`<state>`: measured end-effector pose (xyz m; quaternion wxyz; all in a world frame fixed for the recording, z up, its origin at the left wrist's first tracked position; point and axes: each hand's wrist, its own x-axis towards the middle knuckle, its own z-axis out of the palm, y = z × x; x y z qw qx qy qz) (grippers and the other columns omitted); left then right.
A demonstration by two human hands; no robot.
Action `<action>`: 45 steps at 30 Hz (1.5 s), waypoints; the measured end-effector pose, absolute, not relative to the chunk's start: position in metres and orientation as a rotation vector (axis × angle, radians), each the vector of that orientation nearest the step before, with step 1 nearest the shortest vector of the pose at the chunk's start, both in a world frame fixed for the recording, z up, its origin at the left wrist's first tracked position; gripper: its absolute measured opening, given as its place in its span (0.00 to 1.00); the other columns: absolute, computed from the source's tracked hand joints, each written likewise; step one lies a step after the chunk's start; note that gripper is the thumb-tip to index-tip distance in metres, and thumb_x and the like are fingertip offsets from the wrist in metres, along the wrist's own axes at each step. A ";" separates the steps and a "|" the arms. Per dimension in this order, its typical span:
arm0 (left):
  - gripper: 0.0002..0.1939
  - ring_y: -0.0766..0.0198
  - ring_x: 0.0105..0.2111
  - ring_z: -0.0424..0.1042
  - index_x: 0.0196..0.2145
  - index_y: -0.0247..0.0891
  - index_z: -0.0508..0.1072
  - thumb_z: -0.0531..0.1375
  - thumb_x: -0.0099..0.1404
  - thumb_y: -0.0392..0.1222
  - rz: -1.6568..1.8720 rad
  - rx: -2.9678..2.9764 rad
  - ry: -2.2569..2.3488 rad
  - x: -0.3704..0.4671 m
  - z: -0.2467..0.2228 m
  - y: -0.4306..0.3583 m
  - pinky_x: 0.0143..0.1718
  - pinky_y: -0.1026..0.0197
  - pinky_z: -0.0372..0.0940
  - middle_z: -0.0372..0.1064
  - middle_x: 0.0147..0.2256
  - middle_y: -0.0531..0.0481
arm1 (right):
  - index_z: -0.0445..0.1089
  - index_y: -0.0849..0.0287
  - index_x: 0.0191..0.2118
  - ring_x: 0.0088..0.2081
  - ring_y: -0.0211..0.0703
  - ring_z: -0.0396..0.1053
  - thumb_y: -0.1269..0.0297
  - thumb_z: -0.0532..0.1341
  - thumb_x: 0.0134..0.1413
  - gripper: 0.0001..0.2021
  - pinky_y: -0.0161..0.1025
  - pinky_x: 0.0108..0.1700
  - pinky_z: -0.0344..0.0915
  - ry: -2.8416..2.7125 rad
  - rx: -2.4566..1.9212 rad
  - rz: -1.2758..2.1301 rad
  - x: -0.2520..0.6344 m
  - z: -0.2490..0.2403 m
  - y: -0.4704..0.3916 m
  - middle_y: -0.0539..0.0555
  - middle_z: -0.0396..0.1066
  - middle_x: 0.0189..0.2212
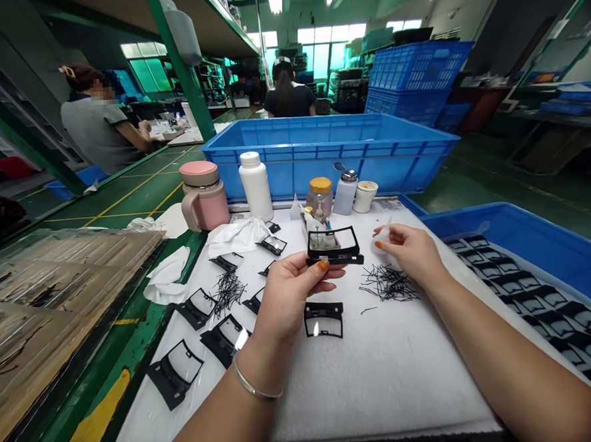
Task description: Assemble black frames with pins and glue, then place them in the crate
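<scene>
My left hand (292, 288) is closed on the lower edge of a black plastic frame with a clear window (333, 244), held up above the white work mat (385, 382). Between the fingertips of my right hand (415, 250) is a small translucent white bottle (382, 237), partly hidden by the fingers. Below that hand lies a pile of short black strips (389, 283). Another black frame (323, 320) rests flat on the mat under the held one. Several more frames (175, 374) lie at the left around a second pile of black strips (228, 293).
A pink mug (204, 196), a white bottle (256, 187), a yellow-lidded jar (320, 194) and a pump bottle (345, 191) line the back. Behind them stands a large blue crate (331, 155). Finished-looking rows of frames fill a blue bin (541, 232) at right. Two people sit farther off.
</scene>
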<state>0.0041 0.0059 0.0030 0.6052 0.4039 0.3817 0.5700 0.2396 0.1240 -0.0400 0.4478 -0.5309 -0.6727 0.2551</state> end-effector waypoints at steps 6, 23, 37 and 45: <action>0.12 0.60 0.39 0.76 0.40 0.35 0.78 0.64 0.62 0.45 1.324 0.960 0.883 0.004 0.004 0.005 0.33 0.69 0.68 0.77 0.38 0.43 | 0.75 0.60 0.38 0.34 0.45 0.72 0.60 0.68 0.41 0.15 0.40 0.37 0.68 -1.638 -1.342 0.513 0.236 -0.040 0.122 0.54 0.75 0.32; 0.08 0.61 0.38 0.77 0.37 0.32 0.76 0.65 0.60 0.39 1.379 0.668 0.805 -0.012 0.005 0.012 0.34 0.68 0.71 0.77 0.36 0.41 | 0.76 0.60 0.40 0.26 0.40 0.68 0.61 0.63 0.50 0.13 0.37 0.29 0.61 -1.997 -1.243 0.464 0.158 0.022 0.111 0.51 0.74 0.25; 0.13 0.61 0.35 0.77 0.38 0.32 0.77 0.66 0.59 0.44 1.419 0.790 0.959 -0.010 0.009 0.011 0.31 0.69 0.69 0.77 0.34 0.42 | 0.77 0.59 0.32 0.26 0.40 0.68 0.63 0.60 0.54 0.09 0.37 0.31 0.60 -1.915 -1.162 0.298 0.147 0.017 0.122 0.52 0.75 0.25; 0.11 0.62 0.36 0.76 0.39 0.34 0.77 0.64 0.60 0.43 1.470 0.902 0.989 -0.010 0.004 0.014 0.31 0.69 0.68 0.77 0.37 0.43 | 0.77 0.58 0.36 0.25 0.39 0.65 0.68 0.57 0.54 0.10 0.36 0.30 0.57 -2.094 -1.086 0.305 0.134 0.011 0.115 0.51 0.72 0.23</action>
